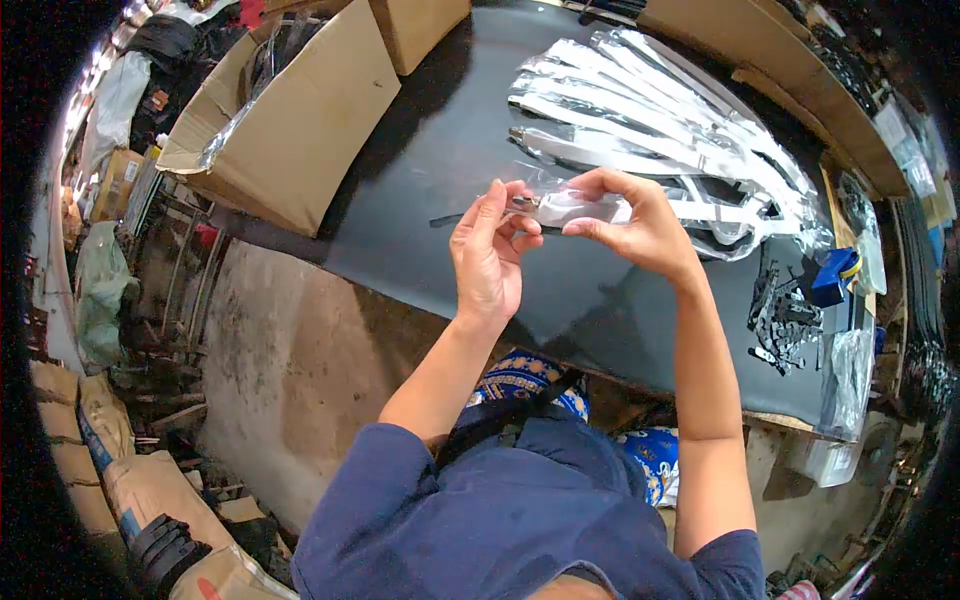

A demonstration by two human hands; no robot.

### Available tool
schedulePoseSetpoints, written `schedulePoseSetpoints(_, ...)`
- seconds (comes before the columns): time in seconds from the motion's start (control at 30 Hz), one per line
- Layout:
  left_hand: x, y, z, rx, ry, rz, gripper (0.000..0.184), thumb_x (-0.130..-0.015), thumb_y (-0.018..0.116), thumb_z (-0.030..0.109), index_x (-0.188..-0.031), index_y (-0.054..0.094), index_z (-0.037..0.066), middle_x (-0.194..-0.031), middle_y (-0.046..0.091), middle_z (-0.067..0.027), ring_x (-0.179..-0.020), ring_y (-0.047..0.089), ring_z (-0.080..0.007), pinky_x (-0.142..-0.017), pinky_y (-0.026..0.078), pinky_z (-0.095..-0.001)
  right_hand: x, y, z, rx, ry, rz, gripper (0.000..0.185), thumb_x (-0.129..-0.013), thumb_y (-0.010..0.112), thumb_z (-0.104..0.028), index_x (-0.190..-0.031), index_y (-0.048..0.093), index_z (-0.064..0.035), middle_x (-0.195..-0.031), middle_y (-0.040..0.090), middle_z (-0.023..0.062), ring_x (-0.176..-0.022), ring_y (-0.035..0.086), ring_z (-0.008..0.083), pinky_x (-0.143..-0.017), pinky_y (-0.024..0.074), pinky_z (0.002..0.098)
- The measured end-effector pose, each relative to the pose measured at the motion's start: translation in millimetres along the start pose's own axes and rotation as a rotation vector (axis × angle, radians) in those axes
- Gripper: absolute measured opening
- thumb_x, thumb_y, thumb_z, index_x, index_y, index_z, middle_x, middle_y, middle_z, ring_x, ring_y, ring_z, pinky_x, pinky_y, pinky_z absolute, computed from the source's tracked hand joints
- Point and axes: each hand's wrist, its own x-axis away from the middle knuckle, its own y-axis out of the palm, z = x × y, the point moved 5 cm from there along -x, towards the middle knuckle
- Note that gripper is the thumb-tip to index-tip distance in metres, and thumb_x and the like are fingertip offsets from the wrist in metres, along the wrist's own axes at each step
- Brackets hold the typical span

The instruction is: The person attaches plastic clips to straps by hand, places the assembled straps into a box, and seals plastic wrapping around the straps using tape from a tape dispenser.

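Above the dark table (420, 150), both hands hold a white strap in a clear plastic sleeve (575, 208). My left hand (488, 255) is closed, its thumb and fingers around the end with a small metal fitting (522, 202). My right hand (640, 228) pinches the white part between thumb and fingers. Just beyond them lies a pile of white straps in clear sleeves (640, 105), fanned across the table. A thin black piece (446, 219) pokes out left of my left hand; whether it belongs to the held strap I cannot tell.
An open cardboard box (300, 120) stands at the table's left edge. Small black plastic pieces (785, 315) lie in a heap at the right, close to a blue tape dispenser (832, 280). Clear plastic bags (848, 375) rest at the right edge. More cardboard (790, 75) lines the far right.
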Motion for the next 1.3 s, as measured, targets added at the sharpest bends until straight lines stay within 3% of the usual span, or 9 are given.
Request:
schedulePoseSetpoints(0.37, 9.1, -6.7, -2.5, 0.078, -0.243, 0.028, 0.017, -0.092, 0.06, 0.025, -0.094, 0.064, 0.008, -0.085, 0.064, -0.0009, -0.065, 0.055, -0.0081, -0.057, 0.049, -0.0198, 3.7, 11.2, -0.7, -0.11, 0.094, -0.14, 0.025, -0.073, 0.078, -0.016, -0.089, 0.067, -0.002, -0.087, 0.067, 0.0055, -0.087, 0.06, 0.015, -0.079, 0.0444, 0.0295)
schedulePoseSetpoints(0.43, 11.2, -9.3, -1.2, 0.067, -0.255, 0.011, 0.017, -0.092, 0.059, 0.025, -0.095, 0.064, 0.008, -0.084, 0.064, -0.0013, -0.065, 0.056, -0.0085, -0.058, 0.048, -0.0206, 9.6, 10.4, -10.7, 0.167, -0.186, -0.067, 0.028, -0.069, 0.079, -0.014, -0.093, 0.066, -0.0045, -0.089, 0.066, 0.0066, -0.09, 0.06, 0.0208, -0.087, 0.0413, 0.0342)
schedulePoseSetpoints(0.53, 16.2, -16.1, -6.0, 0.071, -0.365, -0.064, 0.018, -0.092, 0.058, 0.027, -0.095, 0.063, 0.01, -0.087, 0.065, -0.0028, -0.069, 0.057, -0.0104, -0.06, 0.047, -0.0245, 20.5, 17.7, -18.9, 0.322, -0.26, 0.007, 0.026, -0.066, 0.076, -0.007, -0.09, 0.064, -0.0083, -0.087, 0.063, 0.0046, -0.094, 0.059, 0.0235, -0.097, 0.037, 0.0406)
schedulePoseSetpoints(0.67, 35.5, -30.5, -8.3, 0.071, -0.644, -0.084, 0.016, -0.092, 0.058, 0.027, -0.095, 0.061, 0.012, -0.106, 0.067, -0.0068, -0.081, 0.061, -0.0141, -0.06, 0.049, -0.0253, 48.5, 35.7, -29.0, 0.516, -0.373, 0.157, 0.009, -0.07, 0.058, -0.008, -0.079, 0.058, -0.0068, -0.087, 0.057, 0.008, -0.093, 0.055, 0.0262, -0.093, 0.0388, 0.0441)
schedulePoseSetpoints(0.8, 49.8, -42.5, -14.5, -0.061, -0.716, -0.082, 0.016, -0.092, 0.058, 0.025, -0.098, 0.06, 0.011, -0.11, 0.065, -0.008, -0.082, 0.062, -0.0151, -0.059, 0.05, -0.0247, 80.7, 46.9, -24.2, 0.58, -0.385, 0.181, 0.014, -0.071, 0.058, -0.014, -0.082, 0.06, -0.0055, -0.085, 0.055, 0.0065, -0.09, 0.054, 0.0245, -0.09, 0.0408, 0.0416)
schedulePoseSetpoints(0.87, 56.5, -47.8, -17.7, -0.178, -0.764, -0.08, 0.015, -0.091, 0.059, 0.023, -0.099, 0.059, 0.009, -0.113, 0.063, -0.0096, -0.081, 0.061, -0.0153, -0.061, 0.053, -0.0266, 96.3, 50.3, -22.2, 0.585, -0.423, 0.248, 0.022, -0.065, 0.065, -0.005, -0.087, 0.063, -0.0058, -0.083, 0.056, 0.004, -0.083, 0.055, 0.0224, -0.083, 0.0439, 0.0386)
schedulePoseSetpoints(1.0, 67.1, -45.4, -21.6, -0.25, -0.853, -0.158, 0.015, -0.09, 0.06, 0.019, -0.102, 0.058, 0.008, -0.111, 0.064, -0.0107, -0.086, 0.064, -0.0167, -0.069, 0.056, -0.03, 125.0, 58.6, -16.3, 0.588, -0.411, 0.211, 0.029, -0.065, 0.062, -0.008, -0.094, 0.065, -0.0049, -0.087, 0.057, 0.0043, -0.083, 0.056, 0.0208, -0.083, 0.045, 0.0393)
schedulePoseSetpoints(1.03, 71.2, -40.1, -22.7, -0.316, -0.854, -0.131, 0.015, -0.09, 0.06, 0.021, -0.097, 0.059, 0.008, -0.101, 0.066, -0.0048, -0.084, 0.064, -0.011, -0.064, 0.058, -0.0296, 131.8, 60.3, -12.5, 0.59, -0.411, 0.202, 0.032, -0.066, 0.062, -0.009, -0.097, 0.066, -0.0049, -0.089, 0.057, 0.0043, -0.084, 0.056, 0.0204, -0.083, 0.0455, 0.0398)
schedulePoseSetpoints(1.3, 89.8, -49.8, -46.4, -0.465, -0.99, -0.223, 0.011, -0.087, 0.066, 0.012, -0.091, 0.06, 0.004, -0.091, 0.063, -0.0036, -0.084, 0.063, -0.0117, -0.068, 0.057, -0.0264, 173.7, 72.3, -2.5, 0.577, -0.346, 0.129, 0.031, -0.071, 0.061, -0.012, -0.1, 0.064, -0.0028, -0.094, 0.058, 0.0064, -0.09, 0.057, 0.0223, -0.087, 0.0465, 0.0416)
